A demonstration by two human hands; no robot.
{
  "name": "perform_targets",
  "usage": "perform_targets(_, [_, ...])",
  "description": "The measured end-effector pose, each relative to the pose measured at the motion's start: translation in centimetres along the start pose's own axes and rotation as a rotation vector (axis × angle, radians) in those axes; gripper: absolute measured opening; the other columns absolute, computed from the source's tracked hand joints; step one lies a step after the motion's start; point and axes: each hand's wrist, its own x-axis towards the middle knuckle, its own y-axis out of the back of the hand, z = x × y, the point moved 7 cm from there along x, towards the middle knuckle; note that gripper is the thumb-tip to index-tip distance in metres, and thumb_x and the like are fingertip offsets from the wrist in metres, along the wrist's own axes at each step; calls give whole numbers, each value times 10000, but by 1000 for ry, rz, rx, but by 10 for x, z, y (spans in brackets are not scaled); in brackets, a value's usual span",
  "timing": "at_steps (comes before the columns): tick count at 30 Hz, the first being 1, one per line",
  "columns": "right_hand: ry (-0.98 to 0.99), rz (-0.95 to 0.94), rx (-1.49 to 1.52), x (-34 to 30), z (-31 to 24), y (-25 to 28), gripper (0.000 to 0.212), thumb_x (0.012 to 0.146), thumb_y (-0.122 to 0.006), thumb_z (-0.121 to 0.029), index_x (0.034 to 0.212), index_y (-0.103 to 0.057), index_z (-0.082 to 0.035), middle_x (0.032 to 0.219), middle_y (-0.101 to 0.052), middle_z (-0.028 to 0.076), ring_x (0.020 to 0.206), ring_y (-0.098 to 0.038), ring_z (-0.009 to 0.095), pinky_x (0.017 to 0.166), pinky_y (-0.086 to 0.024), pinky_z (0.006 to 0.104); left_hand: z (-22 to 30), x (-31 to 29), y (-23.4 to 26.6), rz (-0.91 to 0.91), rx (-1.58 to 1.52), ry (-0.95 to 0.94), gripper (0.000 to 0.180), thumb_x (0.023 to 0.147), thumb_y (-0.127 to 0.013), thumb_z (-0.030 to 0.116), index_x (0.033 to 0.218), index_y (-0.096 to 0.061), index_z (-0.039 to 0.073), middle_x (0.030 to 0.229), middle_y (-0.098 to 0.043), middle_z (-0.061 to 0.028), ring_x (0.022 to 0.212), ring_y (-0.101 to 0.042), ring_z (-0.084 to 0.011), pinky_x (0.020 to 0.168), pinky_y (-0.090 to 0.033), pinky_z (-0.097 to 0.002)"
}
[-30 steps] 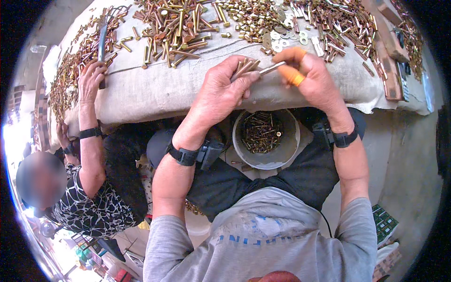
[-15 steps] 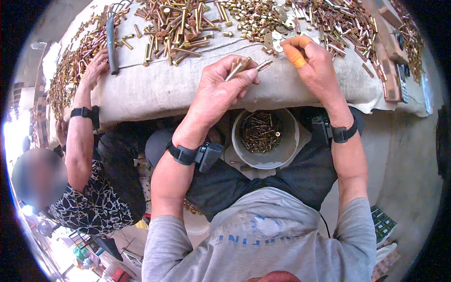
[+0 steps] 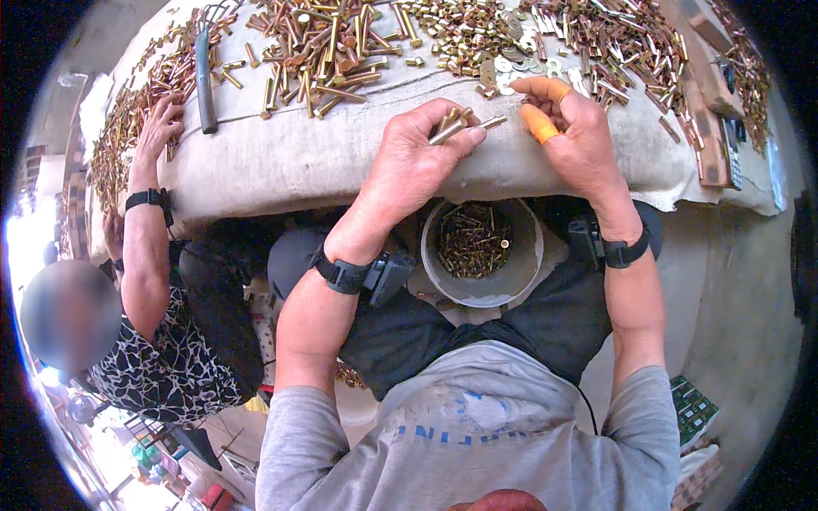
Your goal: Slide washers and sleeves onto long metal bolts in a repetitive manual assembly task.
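Observation:
My left hand (image 3: pixel 417 153) is closed round a few brass-coloured bolts (image 3: pixel 449 129), and one bolt's slotted-looking end (image 3: pixel 492 123) points right toward my other hand. My right hand (image 3: pixel 571 128), with orange covers on its thumb and index finger, is bent in a pinch just beyond that end. A small dark piece seems to sit between those fingertips, too small to name. Flat washers (image 3: pixel 504 65) lie right behind the right fingers. Below both hands, a grey bucket (image 3: pixel 530 271) between my knees holds many bolts (image 3: pixel 469 243).
Cloth (image 3: pixel 281 162) covers the table. On it are piles of hex bolts (image 3: pixel 328 43), nuts (image 3: pixel 460 38) and slim metal pieces (image 3: pixel 635 55). A dark rod-like tool (image 3: pixel 204 85) lies at left, beside a co-worker's hand (image 3: pixel 160 128). Wooden blocks (image 3: pixel 705 102) stand at right.
My left hand has moved right with its bolts. My right hand has drawn back from the washers, its fingertips now facing the bolt's end. The co-worker's hand has shifted slightly left.

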Motion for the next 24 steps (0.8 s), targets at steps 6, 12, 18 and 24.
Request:
perform_targets(6, [-176, -125, 329, -8, 11, -6, 175, 846, -671, -86, 1009, -632, -33, 800, -657, 33, 687, -596, 93, 635, -501, 247, 3, 1, -6, -42, 68, -51, 106, 862, -676, 141, 877, -650, 40, 698, -549, 46, 653, -470, -36, 573, -393, -218])
perform_targets(12, [-256, -215, 661, -13, 13, -19, 178, 858, -680, -112, 1006, -614, -38, 777, -640, 20, 676, -592, 84, 618, -494, 232, 4, 2, -8, -92, 74, -92, 112, 864, -670, 133, 865, -633, 28, 727, -576, 13, 723, -511, -69, 658, -443, -238])
perform_targets(18, [-332, -246, 531, -14, 11, -21, 131, 877, -665, -136, 954, -613, -43, 743, -620, 5, 646, -590, 81, 567, -489, 237, 9, -3, -8, -66, 167, -231, 126, 874, -663, 140, 878, -605, 28, 751, -582, 6, 728, -520, -77, 667, -448, -240])
perform_targets(24, [-216, -191, 466, -16, 4, -22, 132, 891, -652, -165, 910, -606, -43, 722, -603, 2, 617, -580, 81, 547, -486, 240, -5, -7, -9, -142, 1, -18, 132, 890, -648, 143, 907, -610, 18, 739, -569, 4, 729, -529, -81, 654, -448, -240])
